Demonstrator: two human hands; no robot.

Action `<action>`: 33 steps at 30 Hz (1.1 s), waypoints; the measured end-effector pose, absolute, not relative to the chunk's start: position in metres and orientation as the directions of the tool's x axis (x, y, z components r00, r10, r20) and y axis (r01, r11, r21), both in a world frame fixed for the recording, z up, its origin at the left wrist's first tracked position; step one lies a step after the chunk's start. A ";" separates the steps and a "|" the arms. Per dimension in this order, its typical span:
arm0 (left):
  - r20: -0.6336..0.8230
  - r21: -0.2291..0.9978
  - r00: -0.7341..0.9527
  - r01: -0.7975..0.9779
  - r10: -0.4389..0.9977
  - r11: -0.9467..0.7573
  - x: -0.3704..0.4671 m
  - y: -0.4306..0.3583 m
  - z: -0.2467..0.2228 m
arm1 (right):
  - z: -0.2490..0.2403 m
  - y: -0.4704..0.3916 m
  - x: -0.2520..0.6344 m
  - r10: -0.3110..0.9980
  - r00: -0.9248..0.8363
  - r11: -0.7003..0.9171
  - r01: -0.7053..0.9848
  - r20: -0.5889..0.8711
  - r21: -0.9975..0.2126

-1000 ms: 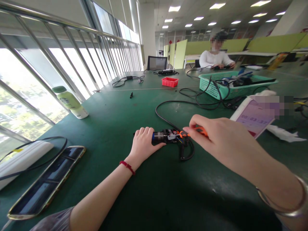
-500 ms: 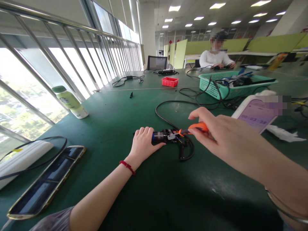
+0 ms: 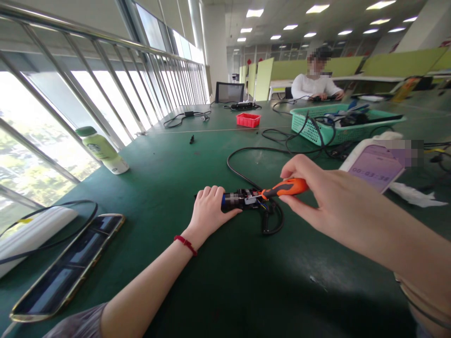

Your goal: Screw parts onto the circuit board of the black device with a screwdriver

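Note:
My left hand (image 3: 208,210) is wrapped over one end of a black cylindrical device (image 3: 232,200) lying on the green table (image 3: 169,188). The device has a blue band, and small coloured wires show at its open right part. In my right hand (image 3: 324,197), the fingertips hold an orange and grey screwdriver (image 3: 289,188) by the handle. Its shaft points left into the open part; the exact contact of the tip is too small to make out. A black cable (image 3: 282,223) loops out beside the device.
Left are a green-capped bottle (image 3: 105,152), a phone (image 3: 70,267) and a white box-like object (image 3: 42,232). Beyond stand a red tray (image 3: 248,120) and a teal basket (image 3: 317,132) of cables. A phone with a timer (image 3: 375,169) is right. Another person (image 3: 313,87) sits at the back.
My right hand has shifted slightly right along the screwdriver's handle and its fingers are a little farther apart, showing more of the handle. My left hand and the device stay in place.

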State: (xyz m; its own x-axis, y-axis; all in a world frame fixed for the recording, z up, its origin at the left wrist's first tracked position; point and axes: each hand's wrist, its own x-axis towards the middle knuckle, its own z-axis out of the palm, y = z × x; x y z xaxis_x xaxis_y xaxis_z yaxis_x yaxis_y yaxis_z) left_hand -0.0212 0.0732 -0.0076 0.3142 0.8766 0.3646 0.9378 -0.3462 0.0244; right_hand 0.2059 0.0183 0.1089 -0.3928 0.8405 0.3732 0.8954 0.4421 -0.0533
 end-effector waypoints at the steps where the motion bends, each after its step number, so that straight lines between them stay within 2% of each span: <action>1: 0.363 0.027 0.315 0.937 0.877 -0.348 -0.021 0.073 -0.007 | 0.110 0.018 0.205 0.854 -0.377 0.424 0.904 0.359 -0.060; 6: 0.355 0.036 0.311 0.938 0.882 -0.346 -0.020 0.073 -0.005 | 0.117 0.016 0.198 0.896 -0.317 0.365 0.925 0.311 -0.109; 14: 0.367 0.050 0.309 0.936 0.878 -0.350 -0.021 0.073 -0.006 | 0.114 0.015 0.204 0.829 -0.406 0.470 0.879 0.385 -0.084; 21: 0.366 0.039 0.308 0.938 0.878 -0.345 -0.021 0.073 -0.007 | 0.117 0.017 0.200 0.889 -0.325 0.385 0.912 0.323 -0.141; 29: 0.364 0.029 0.312 0.938 0.877 -0.345 -0.022 0.074 -0.008 | 0.114 0.018 0.203 0.813 -0.424 0.495 0.864 0.399 -0.091; 33: 0.357 0.023 0.314 0.938 0.879 -0.345 -0.022 0.074 -0.007 | 0.114 0.022 0.200 0.875 -0.338 0.408 0.900 0.347 -0.153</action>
State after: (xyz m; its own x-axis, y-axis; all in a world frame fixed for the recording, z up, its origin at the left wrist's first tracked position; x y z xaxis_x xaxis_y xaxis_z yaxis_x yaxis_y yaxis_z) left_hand -0.0217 0.0736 -0.0070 0.3145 0.8794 0.3574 0.9384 -0.3448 0.0226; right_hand 0.2003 0.0223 0.1145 -0.3377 0.8750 0.3470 0.8999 0.4082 -0.1533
